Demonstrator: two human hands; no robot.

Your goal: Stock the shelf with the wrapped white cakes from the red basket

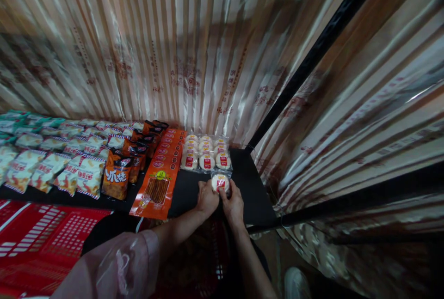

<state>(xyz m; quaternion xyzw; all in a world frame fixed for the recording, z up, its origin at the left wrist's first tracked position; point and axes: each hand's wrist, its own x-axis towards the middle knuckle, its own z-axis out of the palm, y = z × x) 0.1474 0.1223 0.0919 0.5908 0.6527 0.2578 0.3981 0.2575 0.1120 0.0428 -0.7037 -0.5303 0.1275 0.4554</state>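
Note:
A round white packaged cake [219, 182] with a red label, in clear wrap, sits at the front of the black shelf between my hands. My left hand [208, 198] closes on its left side, and my right hand [232, 202] grips its right side with the thumb at the lower edge. Just behind it, rows of similar wrapped cakes [207, 162] lie side by side. Left of these stretches a long orange snack packet [157, 179] with brown sticks showing through its window. The undersides of my fingers are hidden.
Orange-black snack bags [117, 176] and rows of white snack bags [89, 174] fill the shelf's left part. A red plastic basket [45, 239] stands below in front. A black metal post [294, 82] rises at the right, before a striped curtain [166, 49]. The black shelf [253, 192] ends at right.

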